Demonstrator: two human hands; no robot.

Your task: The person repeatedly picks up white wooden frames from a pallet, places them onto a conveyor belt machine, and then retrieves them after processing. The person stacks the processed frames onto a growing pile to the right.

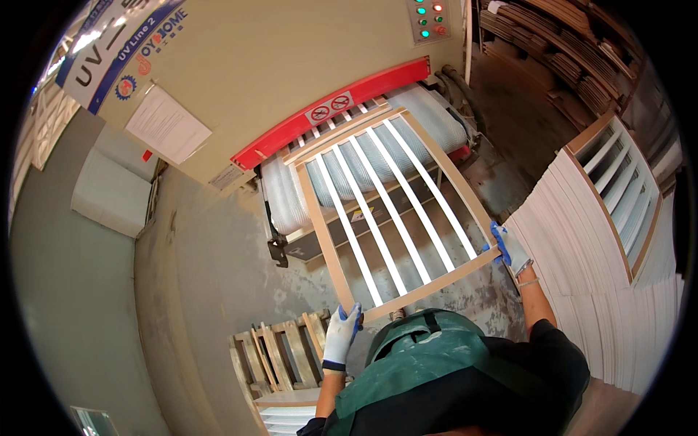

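A rectangular frame with light brown edges and several white slats (430, 286) is held out in front of me by its near corners. My left hand (342, 334), in a white glove with blue fingers, grips the near left corner. At the near right corner my right hand (513, 248), gloved alike, closes round the edge. The frame's far end reaches over the conveyor's grey mesh-like belt (280, 190). Beyond that end, a second slatted frame (338, 134) shows partly, the rest hidden under the machine's red bar (269, 149).
A large beige machine (291, 65) with a lit button panel (430, 20) stands ahead. On the right is a tall stack of white-edged panels (574, 225), a slatted frame (631, 251) on top. A wooden pallet (294, 349) lies at lower left. Brown boards (560, 43) are piled at far right.
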